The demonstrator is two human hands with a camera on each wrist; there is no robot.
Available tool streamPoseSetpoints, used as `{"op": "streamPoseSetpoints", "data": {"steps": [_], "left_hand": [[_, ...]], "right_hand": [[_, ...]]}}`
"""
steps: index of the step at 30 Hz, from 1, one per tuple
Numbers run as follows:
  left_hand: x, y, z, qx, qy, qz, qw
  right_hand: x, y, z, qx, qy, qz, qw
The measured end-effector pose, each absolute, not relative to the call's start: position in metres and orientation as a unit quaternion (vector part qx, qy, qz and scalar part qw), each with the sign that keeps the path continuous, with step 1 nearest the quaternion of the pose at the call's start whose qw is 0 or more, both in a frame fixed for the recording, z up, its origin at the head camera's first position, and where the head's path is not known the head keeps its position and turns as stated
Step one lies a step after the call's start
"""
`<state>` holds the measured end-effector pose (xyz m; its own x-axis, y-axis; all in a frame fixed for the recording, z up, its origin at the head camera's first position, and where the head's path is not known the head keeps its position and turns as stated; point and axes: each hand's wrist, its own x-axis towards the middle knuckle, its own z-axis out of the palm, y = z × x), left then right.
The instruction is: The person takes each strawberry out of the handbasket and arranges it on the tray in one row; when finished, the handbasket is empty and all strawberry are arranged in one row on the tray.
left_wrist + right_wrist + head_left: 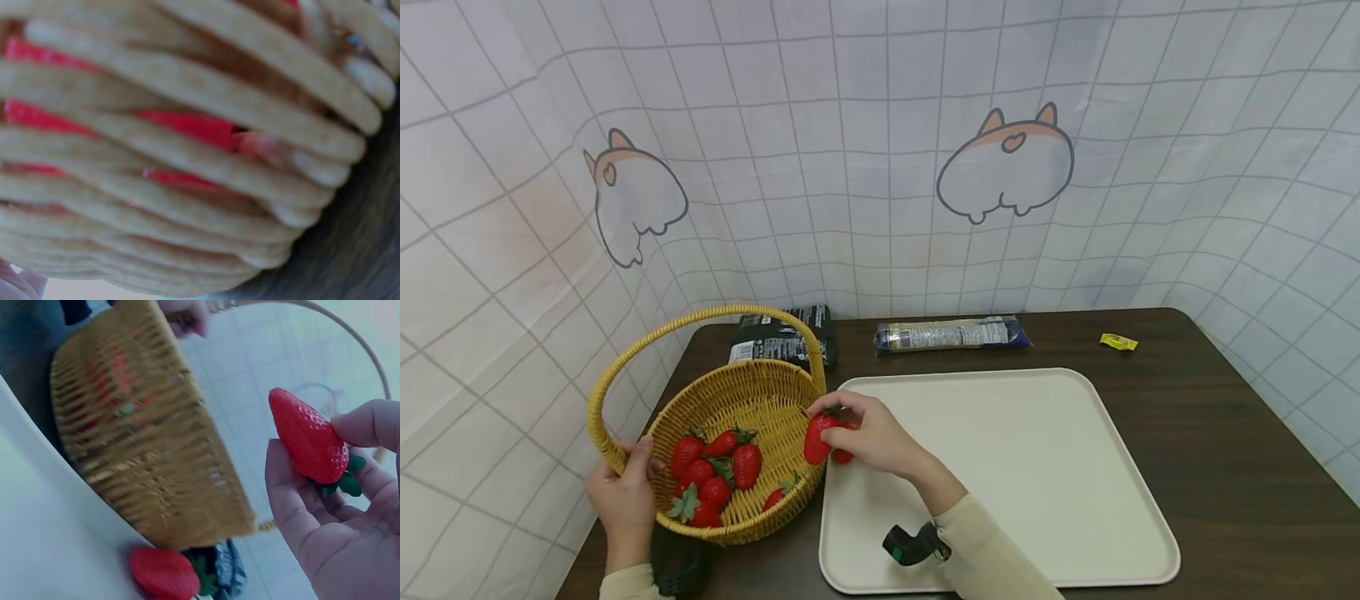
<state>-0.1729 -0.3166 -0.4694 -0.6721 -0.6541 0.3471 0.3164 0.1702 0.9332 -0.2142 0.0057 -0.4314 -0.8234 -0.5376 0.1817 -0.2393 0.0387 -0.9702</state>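
Note:
My right hand (880, 437) pinches a red strawberry (307, 434) with green leaves between thumb and fingers, at the right rim of the yellow wicker basket (778, 412). Below that hand another strawberry (164, 573) lies at the tray's left edge, partly covered by the hand in the head view. My left hand (625, 500) grips the basket's left rim near the base of its arched handle. Several strawberries (747, 465) are heaped in the basket's left part, and a single strawberry (773, 498) sits near its front right. Through the weave, red shows close up in the left wrist view.
A cream tray (1000, 483) lies to the right of the basket on the dark wooden table (1247, 450). Along the back are a black packet (786, 336), a long clear-and-blue packet (951, 335) and a small yellow wrapper (1118, 342). A patterned curtain (865, 167) hangs behind.

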Motion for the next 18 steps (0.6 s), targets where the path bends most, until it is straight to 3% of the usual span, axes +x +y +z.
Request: {"op": "streamPoseSetpoints", "data": {"steps": [18], "left_hand": [[-0.172,-0.317,-0.469,0.138,-0.679,-0.608,0.387]], "right_hand": [[-0.235,0.056,-0.452,-0.190,0.733,-0.650,0.070]]}}
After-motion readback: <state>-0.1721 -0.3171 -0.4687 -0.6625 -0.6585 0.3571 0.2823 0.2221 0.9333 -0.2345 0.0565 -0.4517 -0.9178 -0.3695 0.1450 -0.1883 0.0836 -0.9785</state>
